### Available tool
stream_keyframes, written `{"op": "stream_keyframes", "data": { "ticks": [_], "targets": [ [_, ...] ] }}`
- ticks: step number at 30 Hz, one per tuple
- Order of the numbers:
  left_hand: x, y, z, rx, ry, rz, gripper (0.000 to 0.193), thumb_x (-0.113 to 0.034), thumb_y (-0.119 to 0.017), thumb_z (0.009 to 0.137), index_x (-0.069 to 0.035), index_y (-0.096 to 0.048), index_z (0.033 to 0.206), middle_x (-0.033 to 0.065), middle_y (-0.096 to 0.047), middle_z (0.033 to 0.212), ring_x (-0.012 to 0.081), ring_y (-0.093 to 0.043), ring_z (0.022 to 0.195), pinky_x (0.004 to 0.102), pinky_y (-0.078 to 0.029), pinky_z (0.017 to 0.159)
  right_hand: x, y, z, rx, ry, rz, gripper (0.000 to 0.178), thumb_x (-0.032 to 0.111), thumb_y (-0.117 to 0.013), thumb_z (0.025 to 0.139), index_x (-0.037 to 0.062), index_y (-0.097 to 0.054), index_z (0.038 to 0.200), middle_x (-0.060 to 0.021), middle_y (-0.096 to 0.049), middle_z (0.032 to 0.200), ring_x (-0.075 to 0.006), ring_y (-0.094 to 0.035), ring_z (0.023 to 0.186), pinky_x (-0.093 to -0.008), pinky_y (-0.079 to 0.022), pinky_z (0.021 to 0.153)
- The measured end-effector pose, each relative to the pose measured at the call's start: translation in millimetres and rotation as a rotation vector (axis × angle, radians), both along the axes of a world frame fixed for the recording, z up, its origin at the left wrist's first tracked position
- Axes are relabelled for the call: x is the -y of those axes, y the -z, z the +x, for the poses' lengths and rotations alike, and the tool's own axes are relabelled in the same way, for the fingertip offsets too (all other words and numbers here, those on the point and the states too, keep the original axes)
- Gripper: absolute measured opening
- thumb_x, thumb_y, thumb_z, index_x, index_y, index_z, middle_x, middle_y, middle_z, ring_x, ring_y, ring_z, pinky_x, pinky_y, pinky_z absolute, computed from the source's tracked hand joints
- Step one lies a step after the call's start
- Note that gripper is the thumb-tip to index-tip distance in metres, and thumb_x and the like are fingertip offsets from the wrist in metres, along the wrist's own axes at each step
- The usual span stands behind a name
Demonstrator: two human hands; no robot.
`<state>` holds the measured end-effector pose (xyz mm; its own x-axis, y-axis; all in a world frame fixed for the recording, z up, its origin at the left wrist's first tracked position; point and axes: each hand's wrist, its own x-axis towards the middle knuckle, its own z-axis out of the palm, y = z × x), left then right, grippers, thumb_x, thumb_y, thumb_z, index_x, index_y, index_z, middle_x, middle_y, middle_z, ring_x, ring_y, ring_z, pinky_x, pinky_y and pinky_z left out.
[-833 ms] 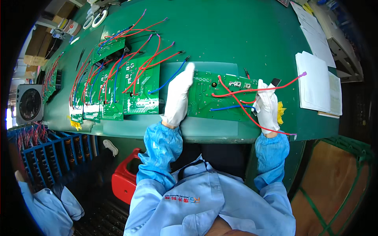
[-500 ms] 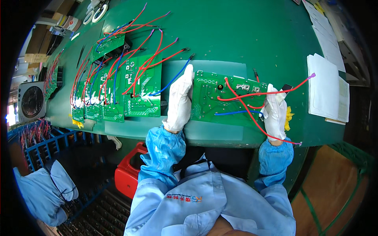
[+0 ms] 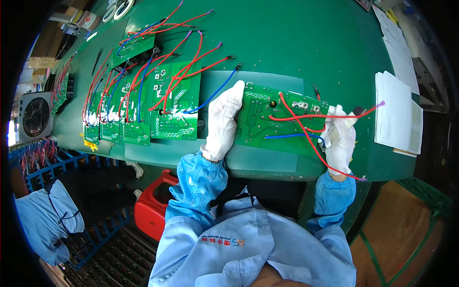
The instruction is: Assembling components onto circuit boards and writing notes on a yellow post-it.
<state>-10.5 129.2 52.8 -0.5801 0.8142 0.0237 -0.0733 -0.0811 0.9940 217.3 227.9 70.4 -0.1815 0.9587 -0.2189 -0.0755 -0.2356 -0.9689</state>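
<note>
The green rectangular circuit board with soldered tracks (image 3: 284,127) is at the front of the green flat-topped counter (image 3: 267,38), held between both hands. The white-gloved left hand (image 3: 224,122) lies straight-fingered along its left edge; whether the thumb clasps beneath cannot be told. The white-gloved right hand (image 3: 340,138) is curled around the right edge, gripping it.

Good handling here seems to mean keeping pressure on the edges, palms level, fingertips off the solder joints. The long red insulated wires with purple end caps (image 3: 308,116) cross over the right hand, so that grip is best kept loose enough not to pinch or tug them; the short blue insulated wire (image 3: 289,136) ends near the same fingers and deserves equal care. The left side calls for clearance too, since the neighbouring upright green wired board (image 3: 184,125) stands just beside the left hand.

As for writing, the light-blue cotton work shirt (image 3: 253,258) bears a small coloured emblem with lettering, upside down from this view. Board markings are too small to read.
</note>
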Motion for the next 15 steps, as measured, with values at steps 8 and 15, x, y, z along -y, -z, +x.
{"op": "stream_keyframes", "data": {
  "ticks": [8, 15],
  "targets": [
    [9, 10, -2, -0.103, 0.045, 0.109, 0.034, -0.023, -0.053, 0.108, 0.005, -0.066, 0.121, 0.0105, -0.070, 0.109, 0.0183, -0.064, 0.096, 0.0301, -0.049, 0.091, -14, -56, 61, 0.499, 0.010, 0.305, 0.047, 0.037, -0.050, 0.109, -0.0004, -0.059, 0.137, -0.0194, -0.071, 0.119, -0.0155, -0.070, 0.073, -0.0225, -0.047, 0.058],
    [-1, 23, -7, -0.739, -0.011, 0.292, 0.037, -0.003, -0.061, 0.092, 0.002, -0.060, 0.129, 0.0167, -0.065, 0.098, 0.0330, -0.065, 0.087, 0.0370, -0.054, 0.077, -77, -75, 145, 1.232, 0.088, 0.683, 0.052, 0.037, -0.057, 0.105, 0.0092, -0.051, 0.149, -0.0142, -0.058, 0.147, -0.0269, -0.060, 0.128, -0.0368, -0.045, 0.105]
  ]
}}
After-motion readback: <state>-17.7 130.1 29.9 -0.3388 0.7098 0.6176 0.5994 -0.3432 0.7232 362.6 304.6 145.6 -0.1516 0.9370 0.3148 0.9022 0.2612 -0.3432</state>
